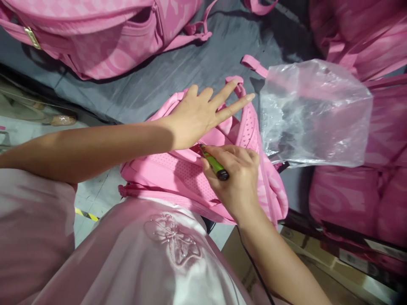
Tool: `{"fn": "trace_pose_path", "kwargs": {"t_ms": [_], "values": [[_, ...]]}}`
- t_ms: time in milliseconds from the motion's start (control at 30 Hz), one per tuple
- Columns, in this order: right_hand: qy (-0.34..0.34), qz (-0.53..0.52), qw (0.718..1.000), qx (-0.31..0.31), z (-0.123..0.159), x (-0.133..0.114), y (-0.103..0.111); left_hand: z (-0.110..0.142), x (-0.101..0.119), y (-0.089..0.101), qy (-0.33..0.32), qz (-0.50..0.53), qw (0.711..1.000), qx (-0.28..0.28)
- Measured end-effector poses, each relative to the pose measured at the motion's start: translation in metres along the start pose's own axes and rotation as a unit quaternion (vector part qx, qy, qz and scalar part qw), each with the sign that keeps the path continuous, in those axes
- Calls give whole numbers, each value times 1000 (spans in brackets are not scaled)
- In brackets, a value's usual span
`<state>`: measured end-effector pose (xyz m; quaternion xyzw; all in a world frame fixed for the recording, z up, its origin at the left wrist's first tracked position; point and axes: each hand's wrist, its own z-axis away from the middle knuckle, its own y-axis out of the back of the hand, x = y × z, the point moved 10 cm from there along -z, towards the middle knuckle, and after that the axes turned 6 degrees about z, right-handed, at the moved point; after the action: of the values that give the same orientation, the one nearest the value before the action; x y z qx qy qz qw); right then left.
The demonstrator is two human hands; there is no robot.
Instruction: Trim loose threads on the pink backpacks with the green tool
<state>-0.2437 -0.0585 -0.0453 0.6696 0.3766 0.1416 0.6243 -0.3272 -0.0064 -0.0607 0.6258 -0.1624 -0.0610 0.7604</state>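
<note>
The pink backpack (178, 169) sits mid-frame against the pale garment (127, 250), seemingly for steadiness. The right hand (238, 173) has its grip around a green tool (213, 164), angled at the fabric; the left hand (193, 114) spans the opening, its grip unclear. A clear plastic bag (314, 123) lies upper right.

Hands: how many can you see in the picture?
2. The left hand is spread over the pink bag, and the right hand grips a green-and-black tool. I see no others.
</note>
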Motion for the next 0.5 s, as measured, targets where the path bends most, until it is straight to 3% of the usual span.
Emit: {"fn": "trace_pose_path", "kwargs": {"t_ms": [333,500], "values": [[-22,-5,999,30,1,-6,3,3,1,3,-14,-22,1000,7],[-22,2,999,41,2,-10,5,-2,-1,-4,4,48,999,-7]]}}
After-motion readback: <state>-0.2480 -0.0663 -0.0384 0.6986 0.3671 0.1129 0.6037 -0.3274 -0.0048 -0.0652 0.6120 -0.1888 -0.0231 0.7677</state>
